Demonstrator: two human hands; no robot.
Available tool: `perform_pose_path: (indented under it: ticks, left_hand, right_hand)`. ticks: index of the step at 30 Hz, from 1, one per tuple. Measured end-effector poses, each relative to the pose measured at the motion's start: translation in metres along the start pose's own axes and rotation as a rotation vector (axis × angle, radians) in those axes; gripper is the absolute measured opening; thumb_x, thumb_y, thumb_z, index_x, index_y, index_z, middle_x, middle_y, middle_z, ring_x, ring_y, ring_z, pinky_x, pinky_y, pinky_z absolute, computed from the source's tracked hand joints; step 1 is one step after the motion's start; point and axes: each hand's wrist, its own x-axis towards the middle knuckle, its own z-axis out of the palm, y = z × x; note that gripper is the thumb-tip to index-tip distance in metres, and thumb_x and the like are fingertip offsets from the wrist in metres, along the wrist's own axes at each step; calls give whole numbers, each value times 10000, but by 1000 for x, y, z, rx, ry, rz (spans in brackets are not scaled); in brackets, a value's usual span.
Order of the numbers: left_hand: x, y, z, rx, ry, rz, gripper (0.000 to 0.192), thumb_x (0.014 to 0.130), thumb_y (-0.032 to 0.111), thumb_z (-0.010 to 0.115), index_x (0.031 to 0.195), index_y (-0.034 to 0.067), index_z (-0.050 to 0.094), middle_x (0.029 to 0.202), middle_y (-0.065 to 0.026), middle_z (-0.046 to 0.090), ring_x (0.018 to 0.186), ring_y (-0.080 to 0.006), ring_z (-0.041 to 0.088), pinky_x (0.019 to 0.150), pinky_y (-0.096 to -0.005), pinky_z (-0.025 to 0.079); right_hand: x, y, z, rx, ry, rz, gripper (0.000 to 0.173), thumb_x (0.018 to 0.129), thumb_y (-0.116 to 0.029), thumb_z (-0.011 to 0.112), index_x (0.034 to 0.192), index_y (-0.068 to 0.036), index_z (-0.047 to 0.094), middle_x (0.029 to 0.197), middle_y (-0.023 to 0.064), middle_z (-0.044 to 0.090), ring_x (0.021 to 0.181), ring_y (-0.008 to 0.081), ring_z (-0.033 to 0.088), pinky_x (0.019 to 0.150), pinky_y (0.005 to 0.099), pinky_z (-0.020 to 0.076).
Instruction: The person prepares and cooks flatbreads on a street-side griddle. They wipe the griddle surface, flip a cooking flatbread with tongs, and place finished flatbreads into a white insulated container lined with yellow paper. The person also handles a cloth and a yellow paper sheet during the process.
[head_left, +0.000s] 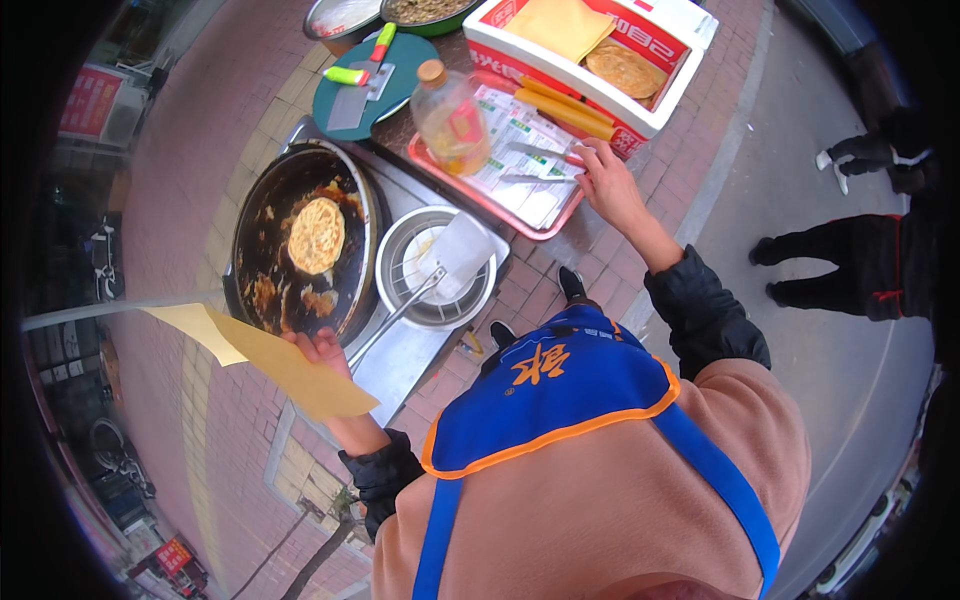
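Note:
My left hand (324, 354) holds a folded piece of yellow-brown paper (292, 367) beside the near rim of a round black griddle pan (259, 202). One browned flatbread (316, 236) lies in this pan, among scorched residue. To the right, my right hand (611, 184) has its fingers on the end of metal tongs (544, 178) with a red part near the grip. The two arms of the tongs are spread over a pink tray (551, 232) lined with printed papers. A plastic bottle (450, 124) with a cork-like stopper and some yellowish liquid stands at the tray's left.
A metal scraper (457, 251) rests across a steel pot (386, 255) beside the pan. Spatulas (349, 105) lie on a green round board (330, 94). A white foam box (675, 105) holds flatbreads (626, 67) and paper sheets (562, 26). People (832, 266) stand at right.

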Motion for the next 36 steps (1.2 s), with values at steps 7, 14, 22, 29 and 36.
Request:
perform_pose_path:
  ticks: [7,14,22,29,36]
  left_hand:
    - [-29,52,-48,43,-18,23,324,942,272,537,1137,21,596,754,-54,569,735,-190,530,913,-405,399]
    - [-55,76,-64,-39,127,105,310,941,250,509,1085,-13,588,692,-65,495,704,-223,527,910,-398,427]
    - [-53,75,-61,60,-52,86,296,949,264,545,1138,43,597,791,-45,587,805,-186,564,958,-399,392]
    - [-38,70,-67,6,-66,89,277,946,251,558,1126,44,597,841,-47,613,803,-174,561,945,-396,391]
    - [-25,61,-83,-34,-95,73,315,938,299,544,1107,39,594,904,-49,620,774,-137,527,906,-390,416]
  right_hand:
    - [10,6,73,-448,-296,156,815,750,-186,784,1454,-111,380,1331,166,522,1202,344,531,990,566,384]
    - [37,34,100,-524,-570,238,628,768,-213,760,1329,-106,498,1190,122,623,1128,311,597,904,608,364]
    - [4,32,59,-409,-305,137,517,795,-269,748,1243,-68,588,1120,151,640,1081,312,616,927,499,397]
    - [-36,-3,0,1290,-597,685,301,967,-226,617,1142,18,626,1006,80,669,879,140,631,822,287,521]
    - [-56,-59,1,1677,-674,531,321,981,-255,589,1103,39,637,1123,174,672,948,216,662,892,349,527]
